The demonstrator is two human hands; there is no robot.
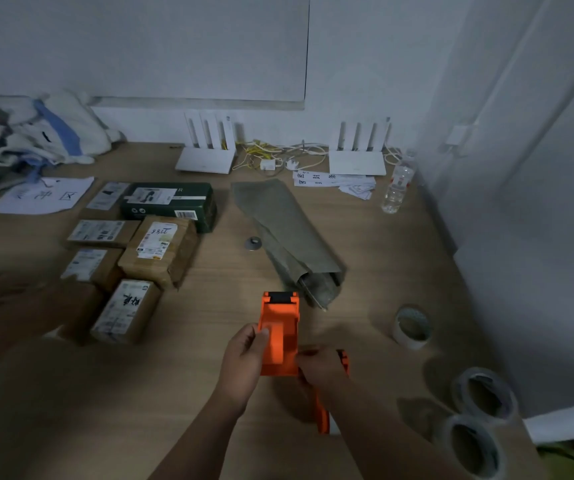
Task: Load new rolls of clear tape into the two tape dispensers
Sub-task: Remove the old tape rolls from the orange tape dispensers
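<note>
An orange tape dispenser (280, 327) sits above the wooden table (209, 306) near its front middle, black blade end pointing away from me. My left hand (244, 362) grips its left side with the thumb on top. My right hand (321, 367) holds its right rear. A second orange piece (323, 415), partly hidden under my right forearm, lies below it. Two clear tape rolls (484, 394) (474, 445) lie at the front right. A white, nearly used-up roll (411, 327) stands further back.
Several cardboard parcels (159, 251) and a dark green box (171, 202) lie left of centre. A grey paper-wrapped bundle (287, 233) and a small metal disc (253, 243) are ahead. Two routers (206, 161) (356, 162), cables, papers and a water bottle (398, 185) line the back. Clothes (36, 133) are piled far left.
</note>
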